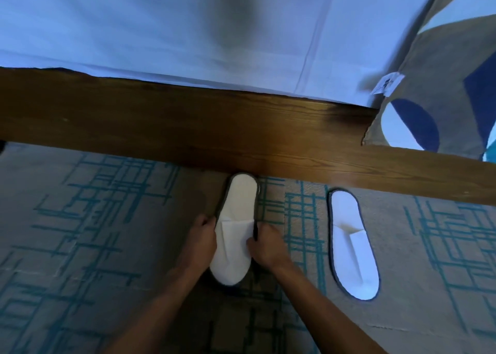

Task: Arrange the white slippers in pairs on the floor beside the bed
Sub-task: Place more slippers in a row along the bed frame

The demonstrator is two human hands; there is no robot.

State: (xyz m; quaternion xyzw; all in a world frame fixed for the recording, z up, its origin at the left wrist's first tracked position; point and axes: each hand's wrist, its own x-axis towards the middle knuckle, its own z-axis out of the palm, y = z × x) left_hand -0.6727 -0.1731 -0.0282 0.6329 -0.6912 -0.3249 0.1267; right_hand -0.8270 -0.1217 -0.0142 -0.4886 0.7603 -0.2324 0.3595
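The scene is dim with a cold blue tint. A soft dark shadow lies on the white bed sheet (188, 31) at 12 o'clock. The patterned brown-and-blue cover (442, 90) at 2 o'clock is blurred. The straight brown wooden bed rail (188, 128) bends toward the edges.
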